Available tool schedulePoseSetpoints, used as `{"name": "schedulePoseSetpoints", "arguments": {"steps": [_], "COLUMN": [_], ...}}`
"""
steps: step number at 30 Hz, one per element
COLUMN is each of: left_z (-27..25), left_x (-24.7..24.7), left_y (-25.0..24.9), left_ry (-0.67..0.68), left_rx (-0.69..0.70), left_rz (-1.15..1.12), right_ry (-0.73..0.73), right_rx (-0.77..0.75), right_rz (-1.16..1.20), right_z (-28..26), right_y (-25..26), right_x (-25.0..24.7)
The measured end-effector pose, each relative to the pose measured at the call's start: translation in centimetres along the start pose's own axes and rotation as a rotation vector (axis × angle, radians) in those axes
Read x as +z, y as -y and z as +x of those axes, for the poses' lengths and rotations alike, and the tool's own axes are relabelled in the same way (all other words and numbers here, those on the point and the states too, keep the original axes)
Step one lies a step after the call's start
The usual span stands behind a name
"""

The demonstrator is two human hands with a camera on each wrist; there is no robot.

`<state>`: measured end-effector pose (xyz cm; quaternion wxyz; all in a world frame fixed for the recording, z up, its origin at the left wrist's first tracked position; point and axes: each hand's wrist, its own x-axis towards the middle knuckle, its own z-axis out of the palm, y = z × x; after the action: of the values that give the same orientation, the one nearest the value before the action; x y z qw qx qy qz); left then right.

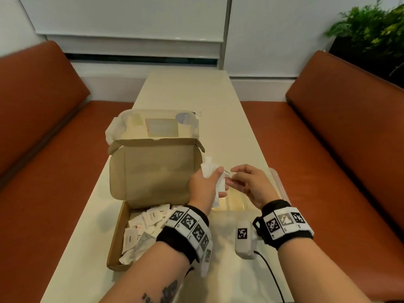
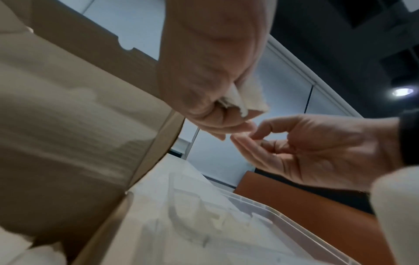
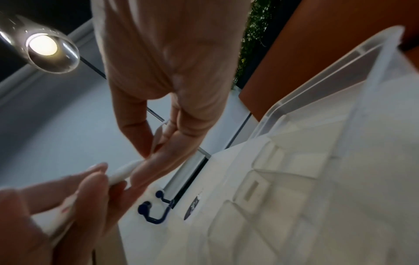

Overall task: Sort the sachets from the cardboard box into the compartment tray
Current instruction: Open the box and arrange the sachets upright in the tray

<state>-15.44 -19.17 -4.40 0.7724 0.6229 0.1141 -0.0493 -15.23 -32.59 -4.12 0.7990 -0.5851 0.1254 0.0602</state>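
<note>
My left hand (image 1: 204,189) is curled round a bunch of small white paper sachets (image 1: 210,171). My right hand (image 1: 251,184) pinches one thin white sachet (image 1: 227,172) by its end, right at the bunch, above the clear plastic compartment tray (image 1: 281,189) on the pale table (image 1: 196,92).

These feel light, soft and bendy, I think, and easy to tear (so a gentle pinch at a flat end is best).

Many more sachets, too many to count, lie heaped in the open brown cardboard box (image 1: 119,232). I see one box, one tray, and one clear plastic lid (image 1: 160,122) behind the box.
</note>
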Motion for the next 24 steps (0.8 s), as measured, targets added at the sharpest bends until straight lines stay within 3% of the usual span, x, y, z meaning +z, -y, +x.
{"name": "schedulePoseSetpoints", "arguments": {"steps": [4,9,19,24], "left_z": [0.5,0.7,0.8,0.8], "left_x": [0.0,-0.3,-1.3,-1.6], "left_y": [0.2,0.2,-0.1,0.1], "left_ry": [0.001,0.080,0.112,0.067], "left_rx": [0.040,0.121,0.125,0.149], "left_rz": [0.102,0.287,0.323,0.299], "right_ry": [0.052,0.000,0.042,-0.090], "right_rx": [0.012,-0.109,-0.123,-0.068], "right_rz": [-0.088,-0.424,-0.517,-0.620], "right_z": [-0.2,0.1,0.4,1.6], "right_y": [-0.3,-0.2,-0.6,-0.5], "right_x": [-0.7,-0.9,-0.2,0.3]}}
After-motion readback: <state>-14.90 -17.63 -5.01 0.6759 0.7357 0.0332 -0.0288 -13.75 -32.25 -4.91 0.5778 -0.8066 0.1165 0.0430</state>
